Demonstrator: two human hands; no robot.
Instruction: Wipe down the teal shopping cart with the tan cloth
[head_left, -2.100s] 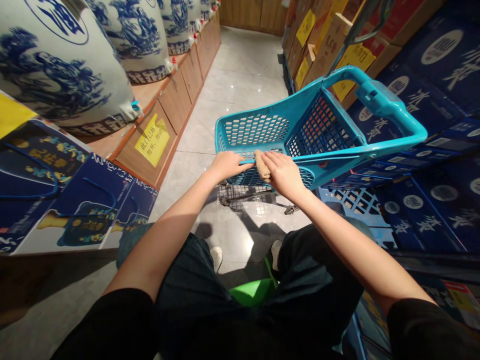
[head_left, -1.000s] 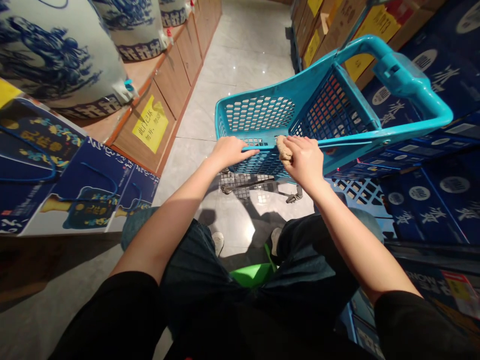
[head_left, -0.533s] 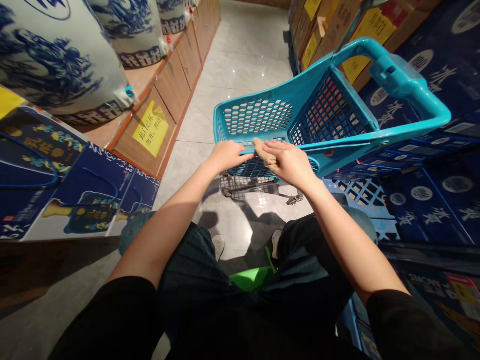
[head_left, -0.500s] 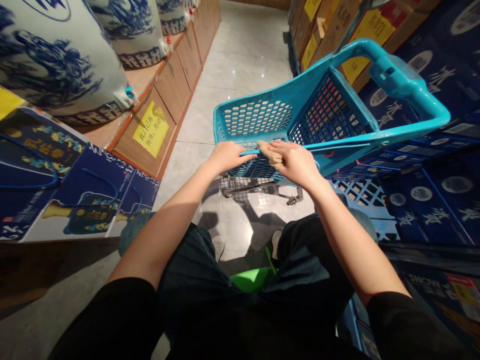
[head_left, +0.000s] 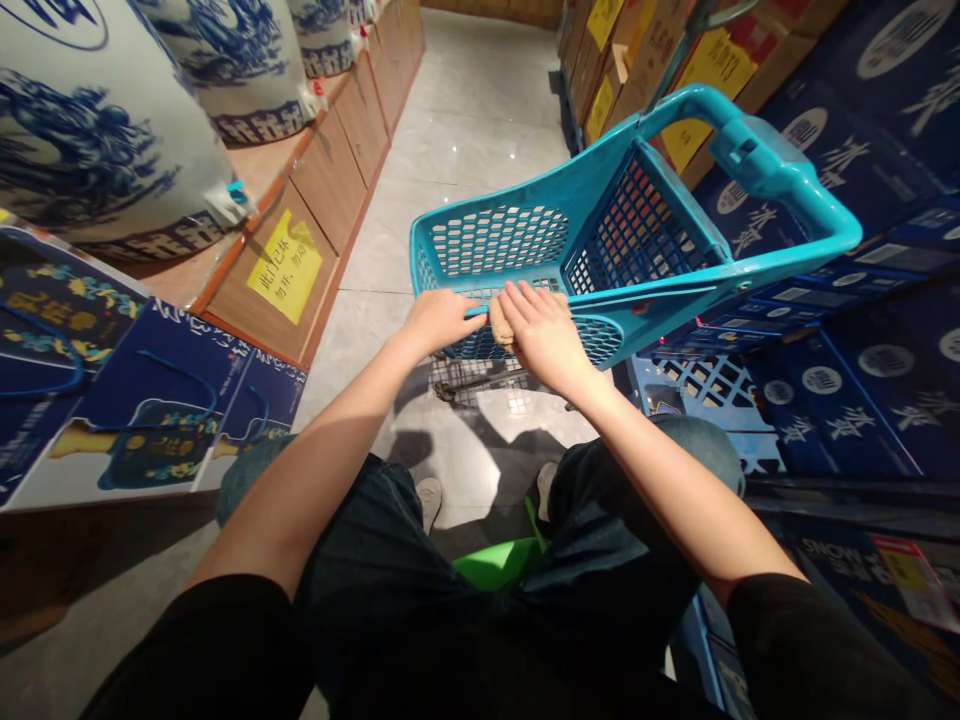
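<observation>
A blue plastic shopping cart (head_left: pixel 667 290) with perforated sides stands sideways in front of me. My left hand (head_left: pixel 437 322) is closed on its near top rim, close to the left corner, with the thumb lying along the edge. My right hand (head_left: pixel 546 338) presses a tan, bunched cloth (head_left: pixel 501 324) over the same rim, just to the right of my left thumb. Its fingers lie across the top of the cloth, which hides part of the rim.
Blue-and-white jars (head_left: pixel 90 140) line a wooden cabinet (head_left: pixel 330 190) on the left, with blue gift boxes (head_left: pixel 165 400) nearer. Stacked blue cartons (head_left: pixel 840 380) flank the right side. A blue plastic crate (head_left: pixel 705 380) lies beside the cart. Something green (head_left: pixel 499 565) is between my legs.
My right hand and the cloth have slid left along the rim, closer to my left hand. The left hand keeps its hold, and the cart appears slightly further left in view.
</observation>
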